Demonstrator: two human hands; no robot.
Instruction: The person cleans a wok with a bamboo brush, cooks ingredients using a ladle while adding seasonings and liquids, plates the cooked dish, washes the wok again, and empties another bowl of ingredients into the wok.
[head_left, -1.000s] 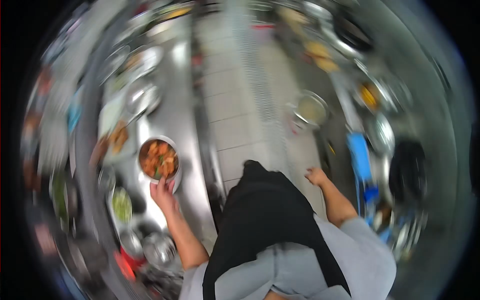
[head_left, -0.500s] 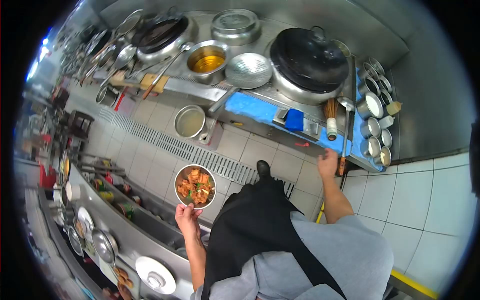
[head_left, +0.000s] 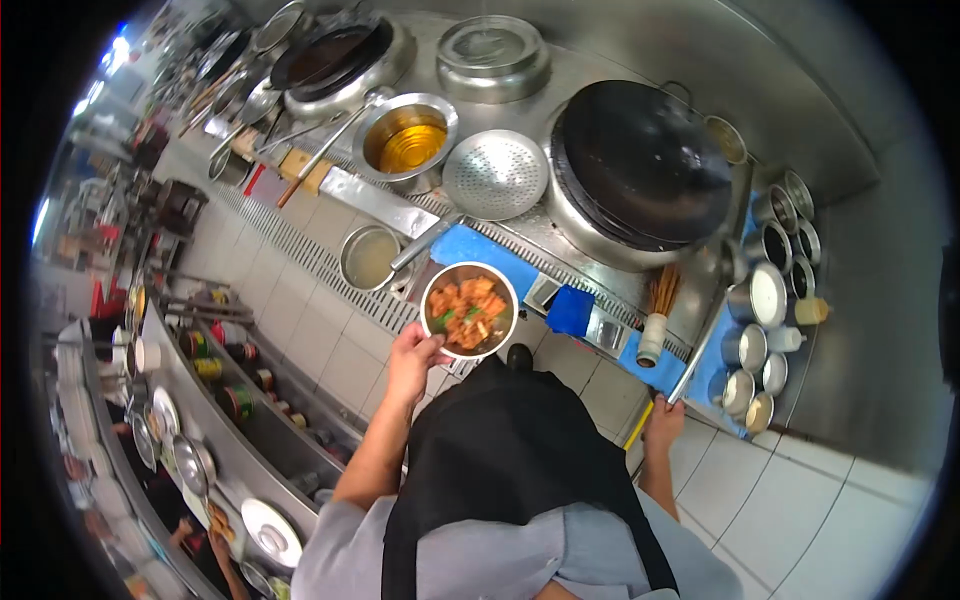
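My left hand [head_left: 414, 362] grips the rim of a round metal bowl [head_left: 469, 310] filled with reddish-brown food pieces and some green bits. The bowl is level, above the front edge of the stove. At the stove's right front corner my right hand [head_left: 663, 422] is closed around the handle of a long metal ladle [head_left: 690, 372], whose upper end lies on the stove edge beside the wok. Close by, a bamboo brush [head_left: 653, 339] rests on the blue-covered ledge. A black wok [head_left: 640, 165] sits on its burner beyond it.
On the stove are a perforated strainer [head_left: 495, 174], a pot of yellow oil [head_left: 408, 145] and another wok [head_left: 333, 55]. Seasoning cups [head_left: 766, 296] line the right side. A pot [head_left: 370, 257] of cloudy liquid stands low in front. Another person's hand [head_left: 219, 546] shows at lower left.
The bowl in my left hand has moved from over the floor to the stove's edge. My right hand, empty before, has closed on the ladle handle. The view is nearer the stove.
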